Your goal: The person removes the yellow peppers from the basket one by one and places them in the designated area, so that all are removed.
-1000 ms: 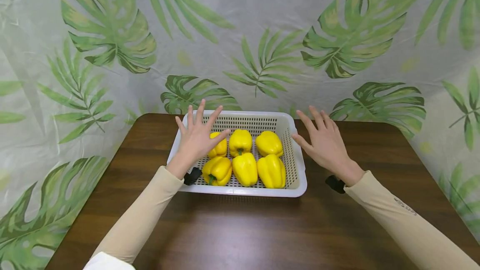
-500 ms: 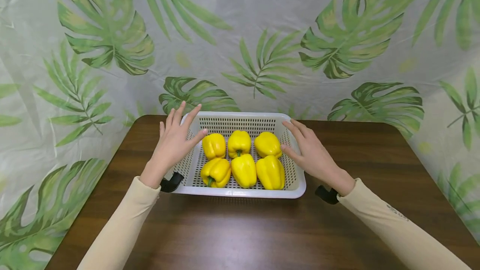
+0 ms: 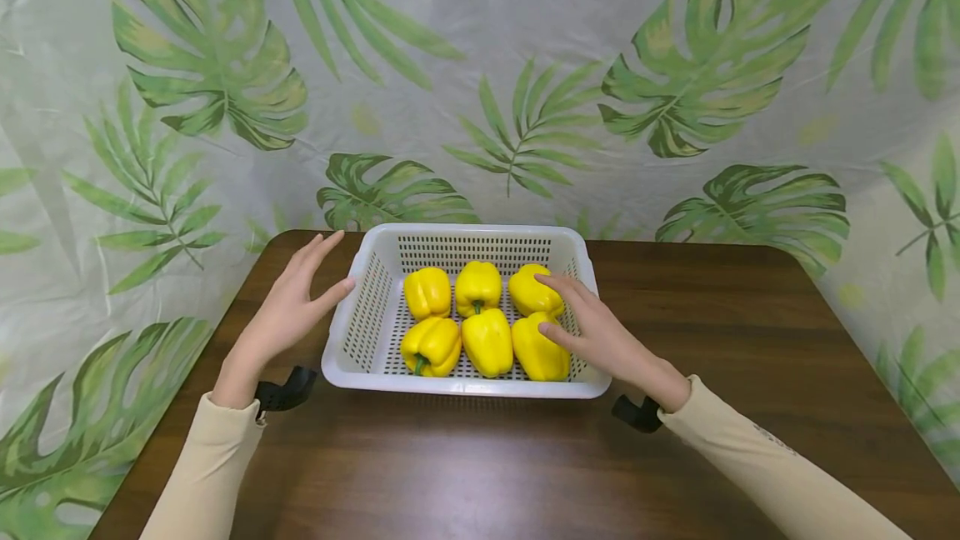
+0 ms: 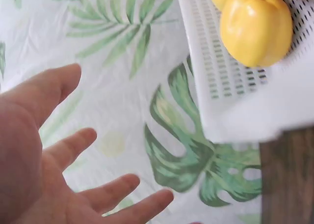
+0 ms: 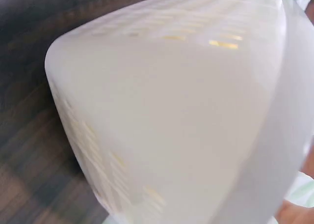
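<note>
Head view: all six yellow peppers (image 3: 487, 342) sit inside the white basket (image 3: 465, 387) — handling either finished or unbegun, unclear which; left hand (image 3: 285, 313) spread, empty, beside it; right hand (image 3: 606, 338) extended over the rightmost peppers (image 3: 540, 357) — contact unclear

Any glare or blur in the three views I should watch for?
Head: mostly crisp, pale glare on the table in front of the basket; left wrist: the basket's corner looks washed out, the left hand clearer; right wrist: the basket fills most of the frame, blurred and washed out.
</note>
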Tool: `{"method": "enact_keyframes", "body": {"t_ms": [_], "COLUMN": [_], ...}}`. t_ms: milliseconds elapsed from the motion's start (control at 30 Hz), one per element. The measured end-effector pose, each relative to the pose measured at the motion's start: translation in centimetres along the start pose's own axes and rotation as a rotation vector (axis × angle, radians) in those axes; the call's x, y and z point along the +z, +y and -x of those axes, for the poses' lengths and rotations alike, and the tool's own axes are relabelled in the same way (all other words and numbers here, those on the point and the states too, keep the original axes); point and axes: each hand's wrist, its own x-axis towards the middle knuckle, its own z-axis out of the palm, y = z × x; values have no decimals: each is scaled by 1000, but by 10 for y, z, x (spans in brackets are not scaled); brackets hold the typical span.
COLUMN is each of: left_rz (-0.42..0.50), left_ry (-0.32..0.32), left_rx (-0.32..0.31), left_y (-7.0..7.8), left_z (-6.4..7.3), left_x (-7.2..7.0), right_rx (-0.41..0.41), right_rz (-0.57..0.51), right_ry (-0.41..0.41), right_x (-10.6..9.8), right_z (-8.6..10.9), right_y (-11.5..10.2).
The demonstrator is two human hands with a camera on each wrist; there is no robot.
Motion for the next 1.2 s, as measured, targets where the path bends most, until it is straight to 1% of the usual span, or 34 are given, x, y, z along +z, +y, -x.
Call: {"method": "enact_keyframes", "body": {"t_ms": [100, 200, 367, 433, 533, 600, 767, 967, 1133, 1200], "left_rz": [43, 110, 282, 360, 449, 473, 525, 662, 738, 757], "left_ry": [-24, -64, -150, -185, -230, -247, -270, -298, -306, -307], "left_rx": [-15, -29, -40, -36, -33, -33, -69, -112, -129, -122], "left_y": [-12, -25, -45, -51, -59, -63, -68, -70, -73, -74], "left_z": [4, 7, 7, 6, 2, 0, -5, -8, -10, -10], "left_x": [1, 6, 17, 22, 30, 34, 42, 50, 57, 58], "right_rx": [6, 10, 29, 40, 62, 85, 152, 205, 218, 213], "right_rz": [-20, -28, -32, -31, -22, -18, -8, 61, 66, 59], "right_ry": [-16, -24, -43, -55, -71, -81, -105, -151, -175, -179], "right_x": [4, 7, 13, 15, 18, 20, 23, 27, 30, 30], "right_z": [1, 2, 2, 2, 1, 0, -2, -6, -8, -8], "right_y": [-2, -4, -5, -6, -9, -10, -12, -13, -13, -13]}}
